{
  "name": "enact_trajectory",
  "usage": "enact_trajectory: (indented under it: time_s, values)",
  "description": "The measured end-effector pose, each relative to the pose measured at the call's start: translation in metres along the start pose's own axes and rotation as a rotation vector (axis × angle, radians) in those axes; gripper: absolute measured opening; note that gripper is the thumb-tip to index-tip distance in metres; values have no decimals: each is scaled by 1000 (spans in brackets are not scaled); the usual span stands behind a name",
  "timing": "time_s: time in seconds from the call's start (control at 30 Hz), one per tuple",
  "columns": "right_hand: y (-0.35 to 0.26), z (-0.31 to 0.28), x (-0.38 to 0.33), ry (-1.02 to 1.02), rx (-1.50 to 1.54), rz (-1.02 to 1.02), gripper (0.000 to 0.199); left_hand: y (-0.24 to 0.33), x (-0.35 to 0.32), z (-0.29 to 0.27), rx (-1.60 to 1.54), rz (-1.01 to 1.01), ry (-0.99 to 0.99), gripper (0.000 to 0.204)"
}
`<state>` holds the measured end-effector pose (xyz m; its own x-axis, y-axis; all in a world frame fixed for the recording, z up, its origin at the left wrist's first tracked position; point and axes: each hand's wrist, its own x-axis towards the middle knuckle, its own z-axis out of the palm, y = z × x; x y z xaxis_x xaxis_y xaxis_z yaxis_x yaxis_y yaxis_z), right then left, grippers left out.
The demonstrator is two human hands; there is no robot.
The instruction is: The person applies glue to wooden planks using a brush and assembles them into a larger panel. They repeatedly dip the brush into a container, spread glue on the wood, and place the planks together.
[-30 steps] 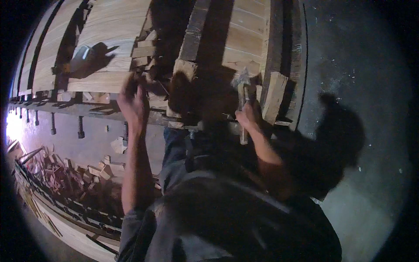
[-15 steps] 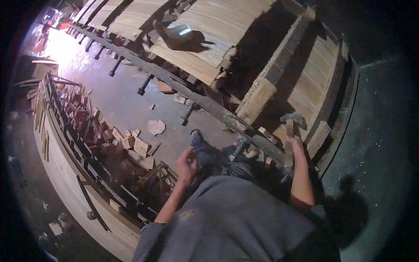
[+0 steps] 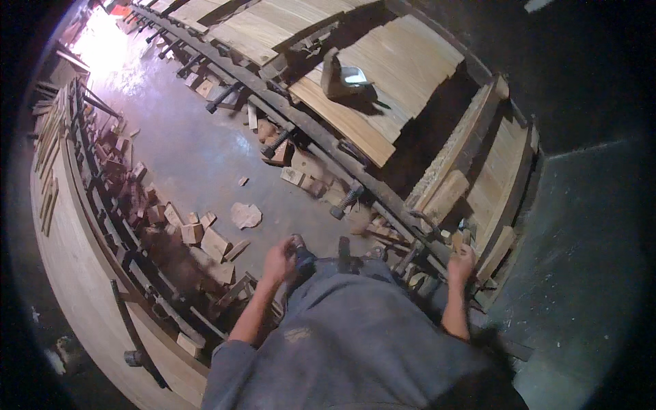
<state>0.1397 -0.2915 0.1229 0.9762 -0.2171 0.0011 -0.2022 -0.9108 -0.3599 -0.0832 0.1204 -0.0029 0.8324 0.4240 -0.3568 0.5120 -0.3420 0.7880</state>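
Landmark: the dark clamp rail (image 3: 311, 130) that runs beside my work, with screw bolts (image 3: 347, 199) sticking out on its floor side.

Right hand (image 3: 461, 264): near the close end of the rail, fingers wrapped around a wooden-handled tool (image 3: 456, 241). A short length of tan handle shows above my fist; the far end is too small and dim to make out. Tool sits by the rail's close end, just short of a rough timber block (image 3: 444, 197).

Left hand (image 3: 279, 261): well apart from the rail, on its floor side, above my foot. Fingers loosely curled, nothing visible in them; I cannot tell how wide they stand.

Handling, my estimate: handle stiff and dry, not fragile, modest weight, perhaps heavier toward the hidden end. Dust could make the wood a little slick. Best hold: whole-fist wrap low on the handle, thumb across the fingers, wrist free.

Surroundings: planked panel (image 3: 393, 78) across the rail from my left hand, with a scoop-like object (image 3: 342, 80) lying on it, white inside. Floor side of the rail: a pale flat scrap (image 3: 246, 216), then wood offcuts (image 3: 216, 243) farther out.
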Motion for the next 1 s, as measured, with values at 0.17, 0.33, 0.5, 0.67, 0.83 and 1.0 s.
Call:
enact_trajectory:
  time_s: [0.17, 0.33, 0.5, 0.67, 0.83, 1.0]
  values:
    - [-82, 30, -23, -159, 66, -217, 31, -33, 19, -82, -44, -82, 155, 40]
    - [-116, 66, -32, -281, 33, -230, 32, -16, 32, -136, -492, -76, 285, 35]
    - [-137, 89, -32, -319, 15, -335, 31, 106, 33, -208, -1014, 466, 210, 24]
    - [-178, 119, 10, -253, 172, -337, 30, 265, 4, -262, -1474, 1035, -321, 38]
    - [-227, 154, 54, -225, 312, -271, 28, 370, 11, -258, -1637, 1185, -294, 40]
    - [-229, 164, 71, -391, 378, -164, 29, 427, 46, -233, -1728, 1144, -84, 45]
